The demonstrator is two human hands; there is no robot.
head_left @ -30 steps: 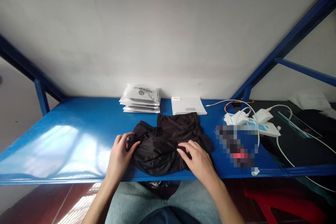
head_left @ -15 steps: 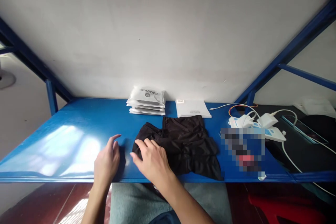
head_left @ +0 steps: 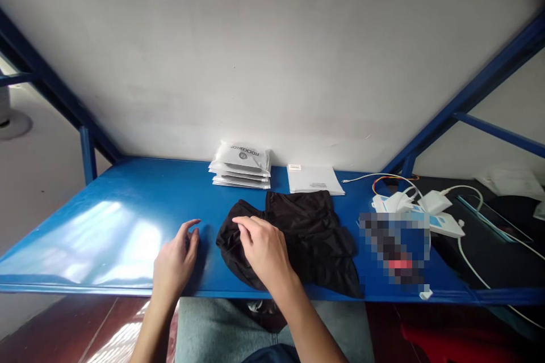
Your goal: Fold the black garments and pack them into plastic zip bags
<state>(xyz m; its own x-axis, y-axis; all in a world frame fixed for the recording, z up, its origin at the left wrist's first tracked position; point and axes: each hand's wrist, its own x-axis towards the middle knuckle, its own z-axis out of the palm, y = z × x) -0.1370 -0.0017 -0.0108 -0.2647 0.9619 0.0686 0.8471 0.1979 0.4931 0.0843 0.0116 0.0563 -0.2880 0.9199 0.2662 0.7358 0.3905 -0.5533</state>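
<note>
A thin, stretchy black fabric piece (head_left: 309, 238) lies spread on the blue tabletop (head_left: 204, 176), creased, with a slit-like edge near its top left. Its exact kind cannot be told. My right hand (head_left: 266, 247) is over its left part, fingers loosely bent and pointing left, thumb close under the index finger; the other fingers are partly hidden. No cloth appears lifted in it. Left of the fabric, my left hand (head_left: 175, 258) hovers at the table's front, thumb and index finger apart, holding nothing.
Behind the fabric stand stacked white pouches (head_left: 240, 164) and flat white packets (head_left: 315, 180). To the right lie a power strip (head_left: 443, 222) with white chargers and cables, a blurred-out item (head_left: 394, 249) and a phone (head_left: 489, 218). Blue metal bars (head_left: 87, 153) flank the table.
My right hand has moved right and slightly up over the fabric, away from its left edge, and its fingers have drawn closer together. My left hand has barely shifted. The view has tilted slightly.
</note>
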